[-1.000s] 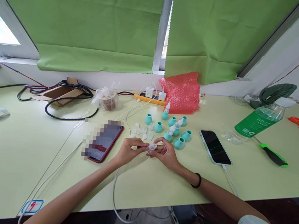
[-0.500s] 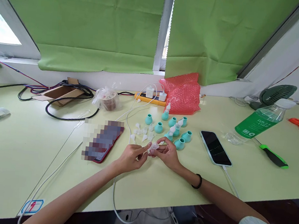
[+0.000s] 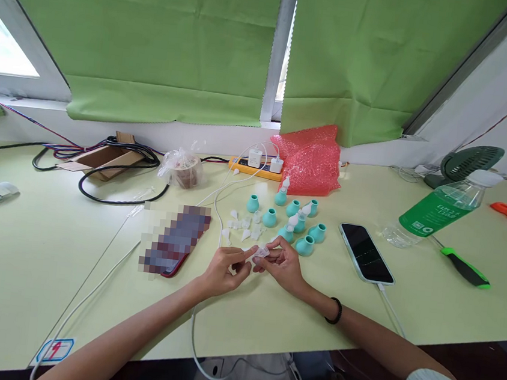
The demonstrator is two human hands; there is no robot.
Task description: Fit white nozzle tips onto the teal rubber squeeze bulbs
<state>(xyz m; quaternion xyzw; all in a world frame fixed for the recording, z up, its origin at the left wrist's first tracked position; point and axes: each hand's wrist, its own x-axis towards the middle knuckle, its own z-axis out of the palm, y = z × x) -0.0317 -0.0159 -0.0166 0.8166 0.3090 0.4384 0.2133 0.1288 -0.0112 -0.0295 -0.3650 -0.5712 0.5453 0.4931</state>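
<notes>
My right hand [image 3: 282, 268] pinches a small translucent plastic piece [image 3: 262, 252] between thumb and fingers, low over the table. Close on its left, my left hand [image 3: 227, 270] has its fingers curled and the index fingertip at the piece's edge; whatever those fingers hold is mostly hidden. Just beyond lie several loose white and clear plastic pieces [image 3: 246, 234]. Several teal bulb-shaped pieces with round openings [image 3: 304, 245] stand behind my right hand. A few of them carry a white pointed tip [image 3: 285, 185].
A red-edged phone [image 3: 185, 240] lies left, another phone [image 3: 367, 253] right, with white cables near both. Farther back are an orange power strip [image 3: 256, 168] and a pink bubble-wrap bag [image 3: 313, 166]. A tilted bottle [image 3: 437, 206] and a green-black screwdriver [image 3: 465, 268] are at right.
My left fingers have shifted slightly on the translucent piece, and more of it shows in my right hand. The pieces on the table keep their places.
</notes>
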